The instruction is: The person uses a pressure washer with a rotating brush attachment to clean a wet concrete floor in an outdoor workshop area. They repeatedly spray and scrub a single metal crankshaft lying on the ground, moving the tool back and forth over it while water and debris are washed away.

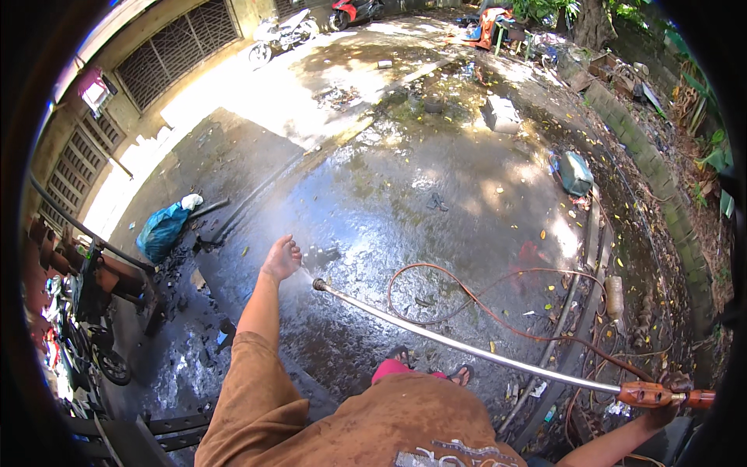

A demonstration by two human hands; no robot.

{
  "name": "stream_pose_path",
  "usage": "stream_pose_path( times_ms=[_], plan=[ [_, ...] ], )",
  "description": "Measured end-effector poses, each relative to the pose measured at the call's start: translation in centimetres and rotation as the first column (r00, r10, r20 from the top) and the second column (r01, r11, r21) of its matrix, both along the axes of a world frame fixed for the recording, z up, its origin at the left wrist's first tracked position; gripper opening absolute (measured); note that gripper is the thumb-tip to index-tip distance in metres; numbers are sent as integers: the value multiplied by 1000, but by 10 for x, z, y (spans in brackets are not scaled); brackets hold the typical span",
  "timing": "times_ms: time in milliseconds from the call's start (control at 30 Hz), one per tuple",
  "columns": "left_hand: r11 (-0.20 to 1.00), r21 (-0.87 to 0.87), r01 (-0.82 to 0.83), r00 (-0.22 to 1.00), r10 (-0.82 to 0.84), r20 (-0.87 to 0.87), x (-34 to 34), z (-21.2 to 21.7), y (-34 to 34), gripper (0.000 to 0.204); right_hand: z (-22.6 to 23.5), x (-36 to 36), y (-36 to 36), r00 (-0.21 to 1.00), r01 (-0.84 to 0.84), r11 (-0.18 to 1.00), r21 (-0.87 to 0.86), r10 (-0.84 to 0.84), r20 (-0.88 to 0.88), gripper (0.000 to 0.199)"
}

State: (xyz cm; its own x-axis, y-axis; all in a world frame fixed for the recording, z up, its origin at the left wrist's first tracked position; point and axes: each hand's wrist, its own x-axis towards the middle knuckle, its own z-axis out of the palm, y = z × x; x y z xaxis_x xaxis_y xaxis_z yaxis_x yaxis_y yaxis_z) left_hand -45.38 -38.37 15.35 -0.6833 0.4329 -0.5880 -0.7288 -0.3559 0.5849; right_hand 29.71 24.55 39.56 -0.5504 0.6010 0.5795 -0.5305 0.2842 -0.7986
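Note:
My right hand [663, 414], at the lower right, grips the orange-brown handle of a long metal spray wand [467, 338]. The wand slants up and left across my body. A fine mist leaves its nozzle [319, 285] and drifts over my left hand [282, 258]. That hand is held out just beyond the nozzle, apart from it, with the fingers curled in and nothing visible in them. A reddish-brown hose [498, 307] loops over the wet concrete ground [405, 226] on the right. My sandalled feet [462, 374] stand below the wand.
A blue bag [162, 230] lies at left, near a parked motorbike [109, 354]. Pipes [560, 327] run along the right side. A greenish container [576, 174] and a whitish block [502, 114] sit farther off. Motorbikes stand by the far wall.

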Motion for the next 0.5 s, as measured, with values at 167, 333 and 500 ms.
stream_pose_path(
  times_ms=[167,333,500],
  plan=[
    [1000,-5,20,998,-20,54,-1,-4,-5,29,20,-15,15,838,-543,836,83,533,115,72],
    [992,59,-115,983,105,153,3,-7,-8,32,13,-15,15,941,-304,951,54,291,171,69],
    [997,61,38,987,-47,151,9,0,-19,32,13,-32,-2,976,126,990,62,-135,172,55]
  ],
)
